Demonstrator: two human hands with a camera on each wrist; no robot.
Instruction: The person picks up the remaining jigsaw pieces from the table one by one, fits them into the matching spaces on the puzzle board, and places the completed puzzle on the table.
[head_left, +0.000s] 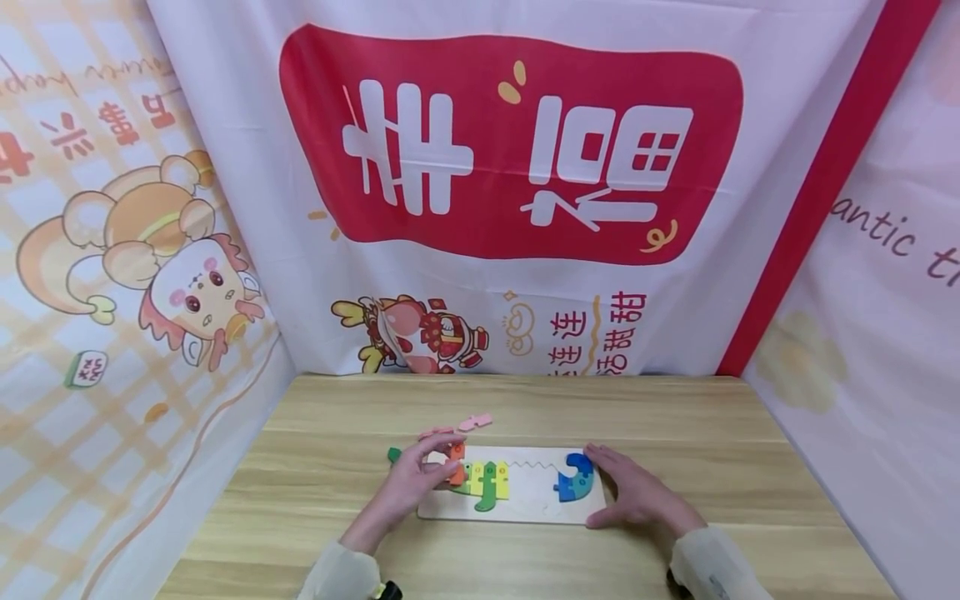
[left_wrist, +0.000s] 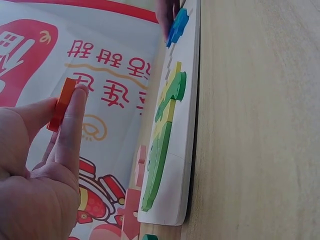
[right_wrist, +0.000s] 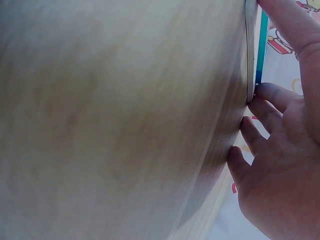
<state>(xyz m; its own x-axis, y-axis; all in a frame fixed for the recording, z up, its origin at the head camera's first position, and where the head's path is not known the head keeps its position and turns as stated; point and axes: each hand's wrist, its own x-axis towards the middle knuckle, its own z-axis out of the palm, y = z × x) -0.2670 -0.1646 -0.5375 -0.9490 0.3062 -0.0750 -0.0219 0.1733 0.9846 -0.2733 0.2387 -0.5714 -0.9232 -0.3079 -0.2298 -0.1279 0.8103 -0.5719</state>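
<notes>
My left hand point(head_left: 412, 477) pinches an orange puzzle piece point(left_wrist: 63, 104) between thumb and fingers, raised above the left end of a pale wooden puzzle board point(head_left: 534, 504). Green and yellow pieces point(head_left: 487, 482) lie on the board's left half, partly behind the hand in the head view. Blue pieces point(head_left: 576, 482) form a curved shape near the right end. There my right hand point(head_left: 637, 493) rests at the board's short edge, its thumb by the near corner and fingertips by the far one. The fingers are spread and only slightly bent, touching the board.
Pink pieces point(head_left: 475, 422) lie on the wooden table point(head_left: 337, 433) just behind the board. A green piece point(head_left: 393, 454) sits left of it. Printed cloth point(head_left: 510, 317) hangs behind the table and along both sides.
</notes>
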